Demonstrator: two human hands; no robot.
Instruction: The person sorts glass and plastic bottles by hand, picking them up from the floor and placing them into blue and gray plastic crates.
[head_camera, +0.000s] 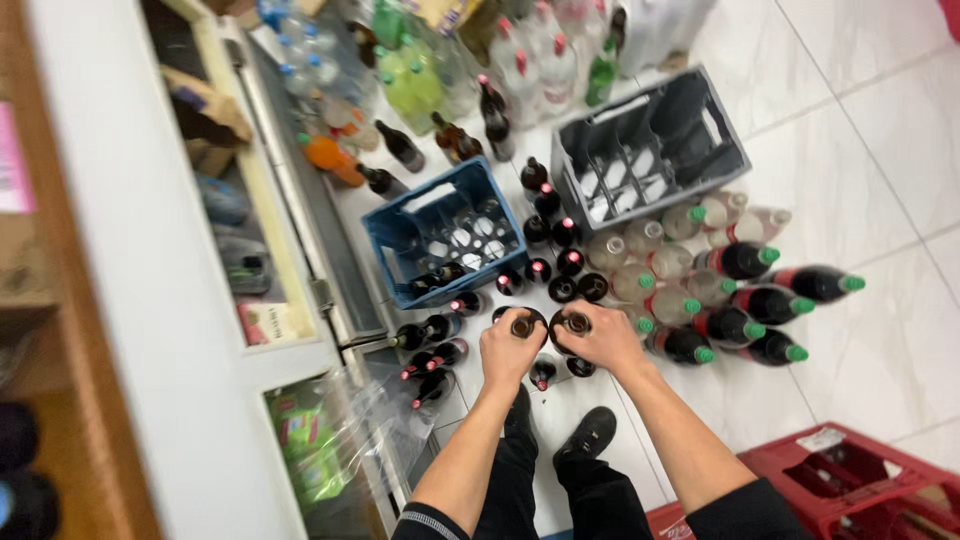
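Left hand (510, 350) clamped on the neck of a dark glass bottle (522, 326), right hand (598, 338) clamped on another brown bottle (577, 323), side by side above the tiled floor (880, 180). Just beyond, standing dark bottles (560, 262); far left a blue crate (445, 230), far right a grey crate (650, 150); green-capped bottles (760, 300) lying to the right.

Standing on the white tiled floor (880, 150): a blue crate (440, 232) and a grey crate (648, 147), dark green-capped bottles (760, 300) lying beside them, a red crate (850, 485) sitting at lower right, black shoes (590, 435) showing below.
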